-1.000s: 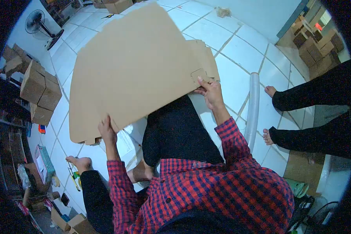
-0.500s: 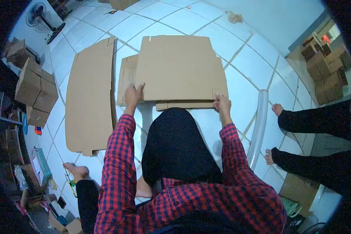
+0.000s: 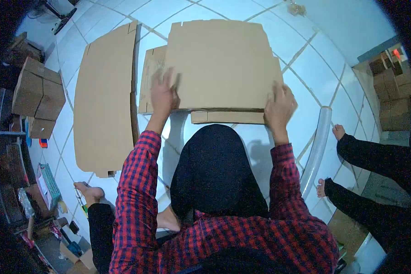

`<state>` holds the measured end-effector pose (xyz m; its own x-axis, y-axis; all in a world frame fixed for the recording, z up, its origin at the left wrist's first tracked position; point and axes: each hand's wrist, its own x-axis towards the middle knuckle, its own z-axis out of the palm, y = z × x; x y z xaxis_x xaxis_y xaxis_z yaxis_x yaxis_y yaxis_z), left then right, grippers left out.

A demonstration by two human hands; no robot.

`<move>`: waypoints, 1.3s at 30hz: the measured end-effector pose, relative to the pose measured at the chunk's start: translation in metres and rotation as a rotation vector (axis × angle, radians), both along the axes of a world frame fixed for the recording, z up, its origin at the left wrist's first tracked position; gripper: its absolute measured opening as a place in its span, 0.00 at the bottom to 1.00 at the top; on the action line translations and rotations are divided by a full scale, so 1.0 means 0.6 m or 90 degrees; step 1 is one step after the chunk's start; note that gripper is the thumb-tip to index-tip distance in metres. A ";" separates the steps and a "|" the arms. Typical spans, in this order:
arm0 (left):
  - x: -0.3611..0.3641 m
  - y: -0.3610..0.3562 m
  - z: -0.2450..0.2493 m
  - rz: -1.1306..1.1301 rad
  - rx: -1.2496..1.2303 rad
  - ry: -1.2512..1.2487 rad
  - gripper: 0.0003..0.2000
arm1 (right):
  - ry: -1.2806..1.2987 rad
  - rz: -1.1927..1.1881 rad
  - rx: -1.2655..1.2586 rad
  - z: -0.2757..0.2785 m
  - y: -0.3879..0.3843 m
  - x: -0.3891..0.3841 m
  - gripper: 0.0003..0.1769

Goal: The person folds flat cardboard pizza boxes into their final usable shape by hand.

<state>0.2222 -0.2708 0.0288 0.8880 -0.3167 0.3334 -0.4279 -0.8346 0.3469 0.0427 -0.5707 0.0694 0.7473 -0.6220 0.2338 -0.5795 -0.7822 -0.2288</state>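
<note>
A flat cardboard sheet (image 3: 219, 64) lies in front of me, on top of another folded cardboard piece (image 3: 153, 59) that shows at its left. My left hand (image 3: 164, 95) is over the sheet's near left corner, fingers spread and a little blurred. At the near right corner is my right hand (image 3: 280, 106), its fingers apart along the edge. A narrow cardboard flap (image 3: 228, 117) sticks out beneath the sheet's near edge, just beyond my knee. To the left, a stack of flattened cardboard (image 3: 106, 100) lies on the tiles.
A clear plastic roll (image 3: 317, 150) lies on the right, beside another person's bare feet (image 3: 338, 132). Cardboard boxes (image 3: 39, 91) stand at the left, with more boxes (image 3: 388, 91) at the far right. A green basket (image 3: 49, 187) sits at lower left.
Both hands have loosened from the sheet's near corners, and their fingers have spread. The view has shifted, so the cardboard sits higher in it.
</note>
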 end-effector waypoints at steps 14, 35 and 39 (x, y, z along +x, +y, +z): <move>-0.005 -0.027 -0.042 -0.130 0.133 0.113 0.34 | 0.072 0.304 -0.042 -0.082 -0.017 0.075 0.33; -0.250 0.376 0.006 0.344 0.118 0.272 0.52 | -0.056 0.690 0.178 0.041 0.374 0.131 0.28; -0.244 0.369 0.040 0.278 0.108 0.279 0.38 | -0.002 0.788 0.439 0.025 0.504 0.116 0.23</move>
<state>0.0756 -0.0494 0.0527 0.9897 0.0889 -0.1126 0.1157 -0.9586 0.2604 0.1121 -0.2680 0.0843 0.8855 0.4363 0.1599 0.3893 -0.5088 -0.7678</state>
